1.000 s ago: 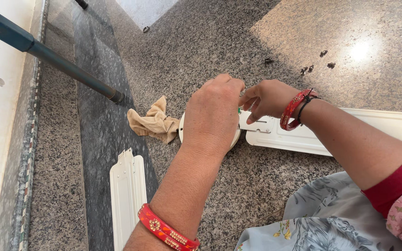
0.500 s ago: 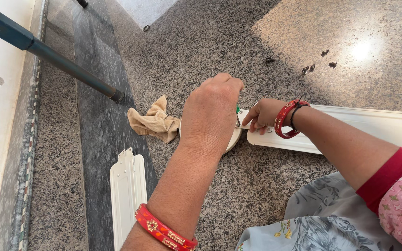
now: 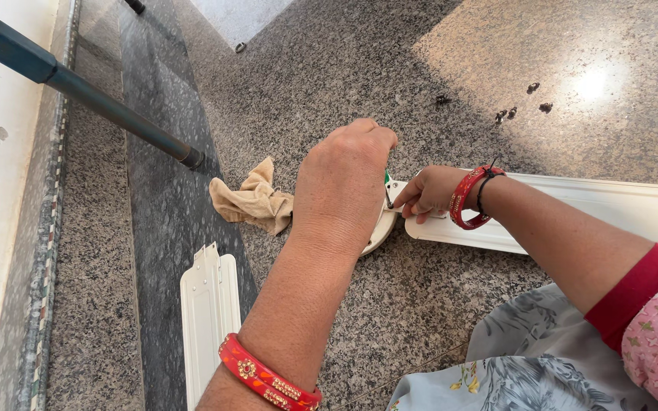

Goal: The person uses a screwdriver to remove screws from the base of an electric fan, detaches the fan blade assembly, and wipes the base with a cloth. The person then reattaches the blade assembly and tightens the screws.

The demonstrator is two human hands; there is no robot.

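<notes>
- granite floor (image 3: 329, 68), speckled grey
- white fan blade (image 3: 611, 205) lies at right; a second blade (image 3: 207, 320) near left
- left hand (image 3: 340, 190) clenched on a green-handled tool (image 3: 387, 180) over white round hub (image 3: 381, 228), centre
- right hand (image 3: 432, 194) pinches blade's end
- beige rag (image 3: 253, 202) left of hub

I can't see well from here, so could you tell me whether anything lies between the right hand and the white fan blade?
Nothing visible does. The right hand already rests on the end of the white fan blade, beside the left hand, which covers the round white hub.
</notes>
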